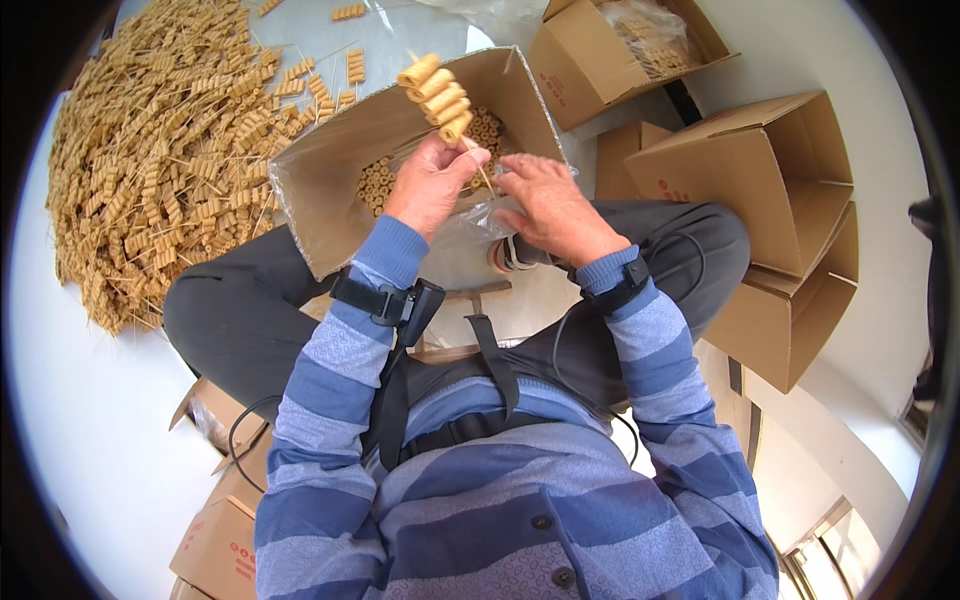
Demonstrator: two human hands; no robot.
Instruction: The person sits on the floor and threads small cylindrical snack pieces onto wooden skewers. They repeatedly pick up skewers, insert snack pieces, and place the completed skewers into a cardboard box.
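My left hand (432,187) pinches the bare stick of a skewer threaded with several golden-tan rolled pieces (437,97). The skewer tilts, its rolls up and to the left, above an open cardboard box (340,160) between my knees. Close to the stick's lower end is my right hand (560,210), fingers stretched forward and thumb apart; whether a fingertip touches the stick cannot be made out. Inside the box, a clear plastic liner (485,215) bunches below my right hand. Packed skewers (376,185) show their round roll ends there, partly hidden by my hands.
A large heap of similar skewers (150,170) covers the white surface at left, with a few loose ones (355,66) nearer the box. Open cartons (740,150) stack at right. Another carton (590,70) at the back holds plastic-wrapped skewers. More cartons (215,545) sit at lower left.
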